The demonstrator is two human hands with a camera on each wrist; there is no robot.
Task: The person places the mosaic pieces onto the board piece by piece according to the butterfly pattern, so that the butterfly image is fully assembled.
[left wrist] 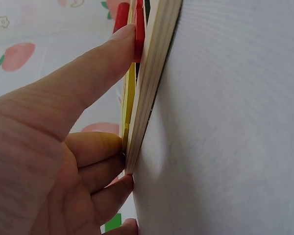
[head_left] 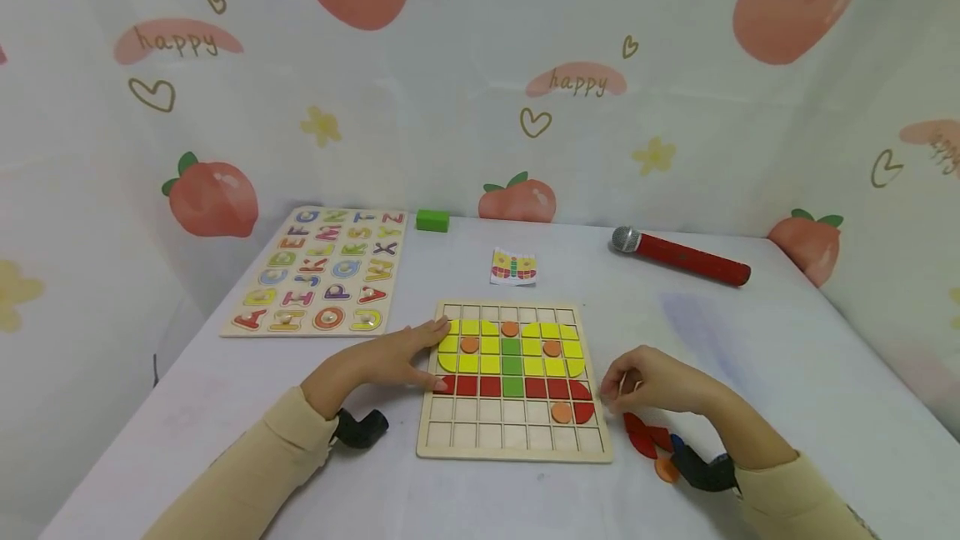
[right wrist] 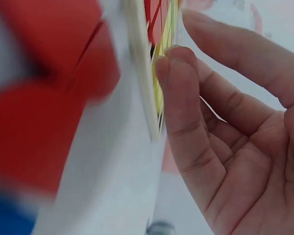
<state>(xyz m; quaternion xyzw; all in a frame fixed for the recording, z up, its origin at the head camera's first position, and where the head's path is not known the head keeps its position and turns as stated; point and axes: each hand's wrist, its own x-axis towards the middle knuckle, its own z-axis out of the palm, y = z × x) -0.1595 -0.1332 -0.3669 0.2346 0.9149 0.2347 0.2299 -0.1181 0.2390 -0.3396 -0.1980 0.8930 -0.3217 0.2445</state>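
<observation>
A square wooden grid board (head_left: 486, 438) lies on the table with flat pieces forming a butterfly: yellow wings (head_left: 553, 367), a green middle strip (head_left: 512, 365), a red row (head_left: 465, 387) and orange discs (head_left: 468, 345). My left hand (head_left: 382, 361) rests at the board's left edge, its thumb (left wrist: 105, 61) on the end red piece and its other fingers spread along the side. Just off the right edge is my right hand (head_left: 660, 382), fingers loosely bent with nothing between them. Nearby in the lower right, a red quarter-round piece (head_left: 583, 412) sits beside an orange disc (head_left: 561, 412).
Loose red pieces (head_left: 642, 443) and an orange disc (head_left: 666, 470) lie by my right wrist. A picture card (head_left: 513, 267) is behind the board. Further out are an alphabet puzzle (head_left: 318, 273), a green block (head_left: 432, 221) and a red microphone (head_left: 682, 257).
</observation>
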